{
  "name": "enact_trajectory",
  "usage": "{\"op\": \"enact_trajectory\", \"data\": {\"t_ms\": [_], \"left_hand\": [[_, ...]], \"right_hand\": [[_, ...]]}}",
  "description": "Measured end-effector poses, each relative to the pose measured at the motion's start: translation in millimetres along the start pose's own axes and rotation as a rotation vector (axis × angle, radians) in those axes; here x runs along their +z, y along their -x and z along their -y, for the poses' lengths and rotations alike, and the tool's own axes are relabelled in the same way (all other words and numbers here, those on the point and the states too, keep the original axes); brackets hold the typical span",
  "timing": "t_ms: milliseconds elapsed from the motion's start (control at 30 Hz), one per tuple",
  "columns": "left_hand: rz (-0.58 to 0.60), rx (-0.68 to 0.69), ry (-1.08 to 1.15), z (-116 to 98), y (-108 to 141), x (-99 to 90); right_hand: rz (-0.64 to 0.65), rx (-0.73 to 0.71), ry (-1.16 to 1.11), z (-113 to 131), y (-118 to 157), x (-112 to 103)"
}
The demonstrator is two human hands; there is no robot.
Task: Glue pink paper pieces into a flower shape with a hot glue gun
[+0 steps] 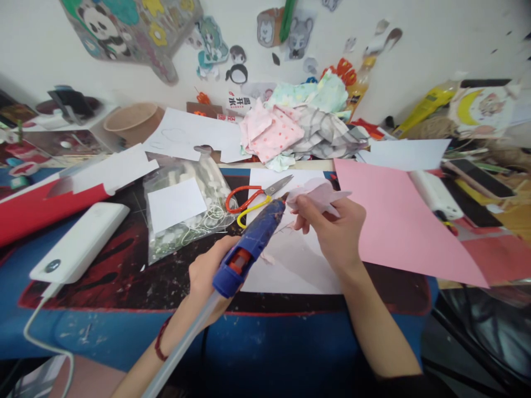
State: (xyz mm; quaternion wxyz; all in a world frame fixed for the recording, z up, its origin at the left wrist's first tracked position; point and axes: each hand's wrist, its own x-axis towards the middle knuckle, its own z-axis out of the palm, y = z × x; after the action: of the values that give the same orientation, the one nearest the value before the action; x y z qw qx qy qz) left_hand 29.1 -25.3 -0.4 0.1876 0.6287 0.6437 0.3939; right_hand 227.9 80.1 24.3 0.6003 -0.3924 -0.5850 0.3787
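Note:
My left hand [211, 265] is wrapped round a blue hot glue gun [253, 237]; a long translucent glue stick [186, 337] sticks out of its back end. The gun's nozzle points up and right, close to a pale pinkish-white paper piece [317, 193]. That paper is pinched in my right hand [332, 226], above a white sheet [307, 265] on the table. Whether the nozzle touches the paper I cannot tell. Just behind the gun lie scissors [259, 199] with one red and one yellow handle.
To the left are a clear plastic bag [182, 232] with a white card on it and a white power bank [81, 243] with a cable. Pink paper [398, 221] lies at the right. Crumpled patterned cloths [274, 130] and a brown bowl [133, 121] stand along the wall.

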Motion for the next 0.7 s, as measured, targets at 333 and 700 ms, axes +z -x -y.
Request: {"op": "enact_trajectory", "data": {"t_ms": [333,700], "left_hand": [[-0.006,0.009,0.09,-5.7,-0.8,-2.5],[0.009,-0.018,0.114,-9.0,-2.0,-3.4]], "right_hand": [[-0.015,0.0,0.017,1.8,0.1,0.2],[-0.032,-0.028,0.038,1.1,-0.7,0.4]]}}
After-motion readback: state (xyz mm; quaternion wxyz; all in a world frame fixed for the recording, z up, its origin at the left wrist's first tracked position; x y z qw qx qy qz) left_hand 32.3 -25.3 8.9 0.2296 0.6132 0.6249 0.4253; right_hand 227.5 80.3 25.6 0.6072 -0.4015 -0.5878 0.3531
